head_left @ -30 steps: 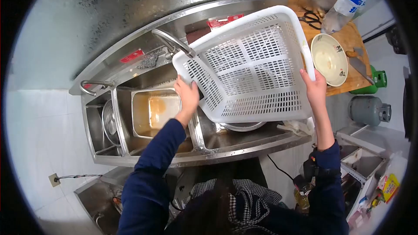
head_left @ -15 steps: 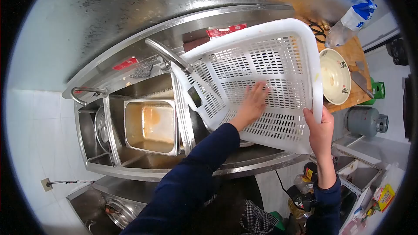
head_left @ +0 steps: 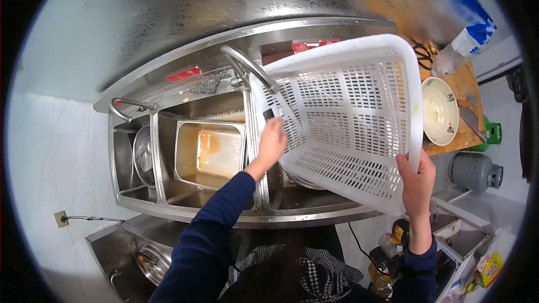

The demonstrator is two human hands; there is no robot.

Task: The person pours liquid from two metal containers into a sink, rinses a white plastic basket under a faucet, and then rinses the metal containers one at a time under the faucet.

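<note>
A white slotted plastic basket [head_left: 359, 95] is tilted over the right-hand sink basin, its inside facing me. My right hand [head_left: 416, 182] grips its right rim, thumb on the inner side and fingers behind. At the basket's left end, just below the handle hole, my left hand [head_left: 272, 143] is against or very near the wall. Its fingers are slightly bent and somewhat blurred, and I see nothing held in them. A curved faucet [head_left: 252, 67] reaches over the basket's left rim, with what looks like a stream of water below its spout.
A steel pan [head_left: 210, 154] sits in the middle basin, and a round metal lid or bowl [head_left: 144, 157] in the left one. On the wooden board [head_left: 469, 87] at right are a patterned bowl [head_left: 440, 109] and a cleaver [head_left: 473, 122]. A gas cylinder [head_left: 470, 171] stands beyond.
My left hand has moved left from the basket's inside to its left end by the handle hole. My right hand keeps its hold on the right rim. The view has shifted slightly.
</note>
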